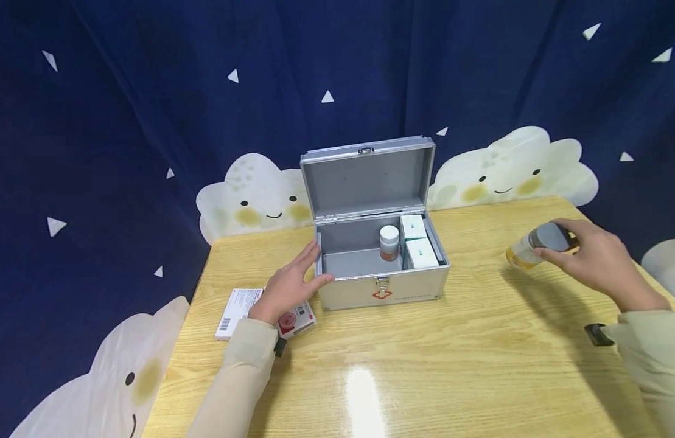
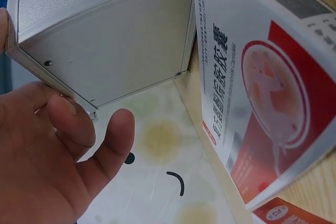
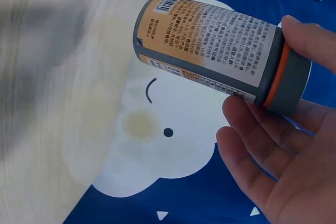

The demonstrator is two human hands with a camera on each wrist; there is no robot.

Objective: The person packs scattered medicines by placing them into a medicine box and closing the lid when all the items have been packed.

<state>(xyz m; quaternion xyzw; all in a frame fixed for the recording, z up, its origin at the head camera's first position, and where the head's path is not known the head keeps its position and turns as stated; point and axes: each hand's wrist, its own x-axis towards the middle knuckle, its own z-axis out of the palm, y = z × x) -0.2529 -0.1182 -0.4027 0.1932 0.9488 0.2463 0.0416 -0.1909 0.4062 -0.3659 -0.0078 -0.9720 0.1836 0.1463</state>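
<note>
On the right, my right hand [image 1: 605,258] grips a supplement bottle [image 3: 210,45] by its dark cap, thumb on one side and fingers on the other. The bottle, with an orange and grey label, is tilted above the table. My left hand [image 1: 288,289] touches the left rim of a silver first-aid case [image 1: 348,295], with its fingers along the left wall and its thumb near the front edge. The case's lid [image 1: 370,182] stands up. Inside are a small white-capped bottle [image 1: 389,243] and two white boxes [image 1: 422,253] at the right end.
Left of the case, partly under my left forearm, lie a red-and-white capsule box [image 2: 262,87] and a white medicine box [image 1: 238,310]. The wooden table [image 1: 425,359] ends at a dark blue curtain [image 1: 206,121] with cloud shapes behind.
</note>
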